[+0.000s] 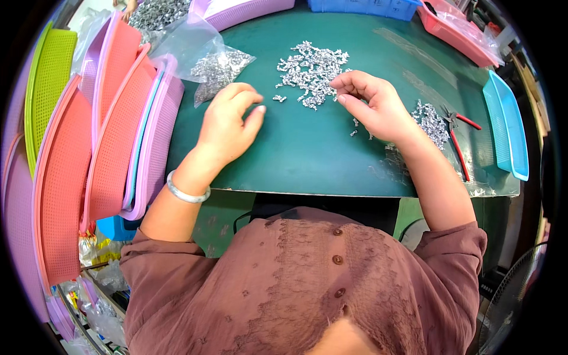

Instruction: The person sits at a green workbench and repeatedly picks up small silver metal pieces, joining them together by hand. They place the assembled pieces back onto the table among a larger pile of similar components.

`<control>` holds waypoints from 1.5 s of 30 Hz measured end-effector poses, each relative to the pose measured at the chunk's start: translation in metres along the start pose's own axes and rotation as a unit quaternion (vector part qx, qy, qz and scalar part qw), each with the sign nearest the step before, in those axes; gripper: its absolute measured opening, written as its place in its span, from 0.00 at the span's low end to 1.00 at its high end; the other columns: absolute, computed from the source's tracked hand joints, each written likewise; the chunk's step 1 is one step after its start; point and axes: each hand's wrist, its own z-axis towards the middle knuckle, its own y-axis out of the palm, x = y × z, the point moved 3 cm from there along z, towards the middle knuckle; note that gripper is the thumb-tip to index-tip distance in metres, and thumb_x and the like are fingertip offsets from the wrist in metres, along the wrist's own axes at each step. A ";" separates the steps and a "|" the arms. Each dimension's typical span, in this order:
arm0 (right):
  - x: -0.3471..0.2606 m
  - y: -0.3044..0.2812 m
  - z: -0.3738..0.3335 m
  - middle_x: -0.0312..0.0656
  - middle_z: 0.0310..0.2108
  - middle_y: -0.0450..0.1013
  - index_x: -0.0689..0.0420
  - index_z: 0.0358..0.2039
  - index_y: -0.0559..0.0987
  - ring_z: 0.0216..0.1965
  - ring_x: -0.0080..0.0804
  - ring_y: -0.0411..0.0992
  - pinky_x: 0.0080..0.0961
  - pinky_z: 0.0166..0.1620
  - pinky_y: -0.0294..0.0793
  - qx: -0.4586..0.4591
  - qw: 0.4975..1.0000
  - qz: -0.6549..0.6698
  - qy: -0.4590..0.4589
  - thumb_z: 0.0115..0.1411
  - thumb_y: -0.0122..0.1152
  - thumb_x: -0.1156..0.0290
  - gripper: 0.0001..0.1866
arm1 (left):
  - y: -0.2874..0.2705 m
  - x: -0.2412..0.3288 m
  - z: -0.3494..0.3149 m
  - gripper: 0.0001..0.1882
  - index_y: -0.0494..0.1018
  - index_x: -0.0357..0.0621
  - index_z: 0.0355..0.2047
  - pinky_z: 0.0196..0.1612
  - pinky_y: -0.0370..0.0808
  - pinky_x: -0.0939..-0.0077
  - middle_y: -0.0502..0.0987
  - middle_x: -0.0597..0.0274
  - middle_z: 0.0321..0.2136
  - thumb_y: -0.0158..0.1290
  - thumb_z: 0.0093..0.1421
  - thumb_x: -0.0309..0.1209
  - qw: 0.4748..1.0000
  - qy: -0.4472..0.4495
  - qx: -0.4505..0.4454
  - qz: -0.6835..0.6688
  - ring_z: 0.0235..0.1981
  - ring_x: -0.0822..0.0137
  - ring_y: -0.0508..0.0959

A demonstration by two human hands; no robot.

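Observation:
My left hand (229, 123) hovers over the green table with its fingers loosely bent and the thumb apart from them; I see nothing in it. Just beyond its fingertips lies one small silvery metal part (279, 98). At the right edge of a loose pile of such metal parts (310, 68) is my right hand (374, 105). Its fingers are curved, with a gap between them and the thumb, and no held part shows. A second heap of small metal parts (432, 123) lies beside my right forearm. Red-handled pliers (454, 133) rest next to that heap.
Stacked plastic baskets (112, 118) in coral, purple and green crowd the left side. A clear bag of metal parts (219, 71) lies at the table's left. A light-blue tray (506, 127) stands at the right edge. Blue (364, 7) and coral (452, 35) containers line the back.

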 end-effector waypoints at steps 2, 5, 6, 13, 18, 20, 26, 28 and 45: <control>-0.001 0.003 0.001 0.35 0.30 0.71 0.63 0.40 0.73 0.30 0.17 0.66 0.16 0.36 0.68 0.035 0.999 0.020 -0.037 0.54 0.52 0.78 0.11 | 0.009 0.017 0.014 0.07 0.73 0.36 0.31 0.33 0.70 0.79 0.73 0.59 0.29 0.54 0.50 0.24 0.994 -0.045 -0.039 -0.094 0.30 0.68 0.74; -0.001 0.002 0.001 0.35 0.29 0.71 0.62 0.39 0.73 0.29 0.18 0.67 0.16 0.34 0.69 0.061 0.995 0.028 -0.069 0.53 0.53 0.78 0.12 | 0.032 0.034 0.031 0.07 0.73 0.35 0.32 0.30 0.68 0.84 0.73 0.66 0.27 0.53 0.54 0.27 0.948 -0.135 -0.106 -0.268 0.26 0.79 0.70; -0.003 0.002 0.001 0.35 0.28 0.71 0.62 0.39 0.73 0.29 0.18 0.66 0.16 0.34 0.69 0.069 0.995 0.024 -0.075 0.53 0.53 0.78 0.12 | 0.038 0.037 0.036 0.07 0.73 0.36 0.31 0.28 0.67 0.86 0.72 0.70 0.24 0.52 0.55 0.27 0.939 -0.148 -0.116 -0.288 0.24 0.82 0.68; -0.008 0.000 0.001 0.34 0.27 0.71 0.62 0.38 0.73 0.28 0.18 0.66 0.16 0.33 0.68 0.091 0.991 0.005 -0.095 0.52 0.54 0.79 0.12 | 0.059 0.031 0.050 0.05 0.73 0.38 0.28 0.24 0.63 0.88 0.70 0.72 0.21 0.51 0.56 0.28 0.882 -0.197 -0.140 -0.404 0.22 0.82 0.67; -0.004 0.004 0.002 0.35 0.29 0.72 0.63 0.38 0.73 0.30 0.18 0.67 0.17 0.34 0.69 0.091 0.992 0.053 -0.076 0.54 0.55 0.78 0.10 | 0.063 0.026 0.046 0.05 0.73 0.39 0.27 0.24 0.64 0.88 0.70 0.72 0.20 0.51 0.56 0.28 0.864 -0.205 -0.135 -0.440 0.21 0.81 0.67; -0.005 0.003 0.003 0.34 0.28 0.72 0.63 0.38 0.73 0.29 0.17 0.67 0.16 0.34 0.68 0.107 0.988 0.109 -0.030 0.55 0.54 0.76 0.09 | 0.061 0.025 0.048 0.05 0.73 0.40 0.26 0.24 0.63 0.89 0.70 0.73 0.20 0.51 0.56 0.28 0.859 -0.208 -0.127 -0.449 0.21 0.82 0.67; -0.001 0.001 0.003 0.30 0.25 0.69 0.62 0.34 0.75 0.26 0.14 0.63 0.14 0.30 0.65 0.053 0.994 0.085 0.044 0.57 0.53 0.72 0.07 | 0.061 0.022 0.045 0.04 0.73 0.39 0.26 0.24 0.64 0.89 0.70 0.73 0.20 0.52 0.56 0.27 0.873 -0.194 -0.107 -0.434 0.21 0.83 0.67; -0.008 0.004 0.002 0.30 0.22 0.69 0.62 0.32 0.75 0.25 0.14 0.62 0.15 0.29 0.64 0.038 0.995 0.071 0.051 0.57 0.54 0.73 0.07 | 0.061 0.021 0.044 0.04 0.73 0.39 0.27 0.25 0.65 0.89 0.71 0.73 0.21 0.52 0.56 0.26 0.877 -0.185 -0.101 -0.432 0.22 0.83 0.67; -0.016 0.000 0.000 0.42 0.27 0.71 0.62 0.31 0.75 0.28 0.29 0.71 0.22 0.32 0.70 0.077 0.986 -0.083 -0.125 0.50 0.57 0.78 0.06 | 0.061 0.026 0.043 0.04 0.72 0.38 0.31 0.32 0.69 0.86 0.73 0.69 0.26 0.53 0.53 0.21 0.854 -0.146 -0.084 -0.492 0.28 0.80 0.71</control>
